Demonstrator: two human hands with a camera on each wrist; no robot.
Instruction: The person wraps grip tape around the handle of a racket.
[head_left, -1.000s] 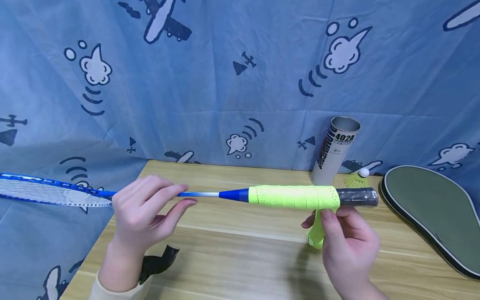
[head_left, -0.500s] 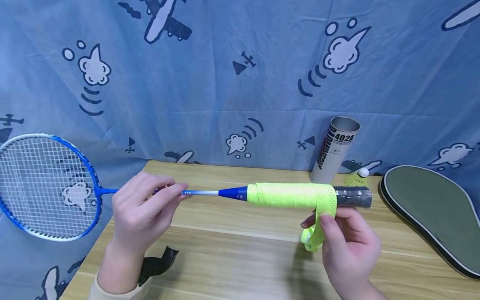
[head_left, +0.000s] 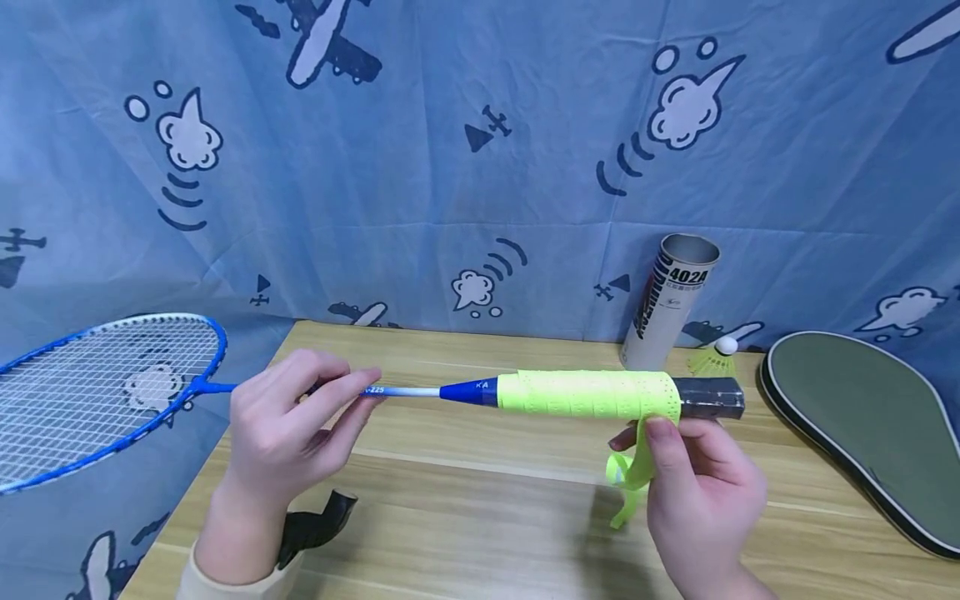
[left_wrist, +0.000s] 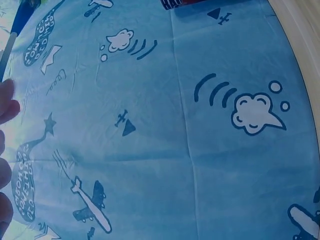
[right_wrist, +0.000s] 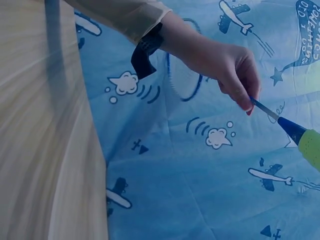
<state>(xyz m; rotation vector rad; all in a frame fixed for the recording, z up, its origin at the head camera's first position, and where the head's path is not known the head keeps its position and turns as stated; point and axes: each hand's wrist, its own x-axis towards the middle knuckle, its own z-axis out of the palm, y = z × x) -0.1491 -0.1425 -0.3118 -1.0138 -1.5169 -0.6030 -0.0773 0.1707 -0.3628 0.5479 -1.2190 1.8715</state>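
Observation:
A blue and white badminton racket (head_left: 408,391) lies level above the table, its strung head at the far left in the head view. My left hand (head_left: 288,429) pinches the shaft between thumb and fingers; the right wrist view shows this pinch too. Neon yellow overgrip tape (head_left: 585,393) wraps most of the handle in overlapping turns. At the butt end, black handle (head_left: 711,397) shows bare. My right hand (head_left: 701,492) pinches the tape with thumb and fingers just under the last turn. A loose yellow tail (head_left: 626,492) hangs below it, curling.
A white shuttlecock tube (head_left: 670,302) stands at the back of the wooden table (head_left: 450,517). Beside it sits a yellow shuttlecock (head_left: 715,358) with a white cork. An olive paddle-shaped case (head_left: 862,425) lies at the right. Behind hangs a blue printed curtain (head_left: 420,167).
The racket turns about its shaft: its head goes from nearly edge-on to face-on, then back to a slant. The loose tape shifts below the handle. Both hands keep nearly their places.

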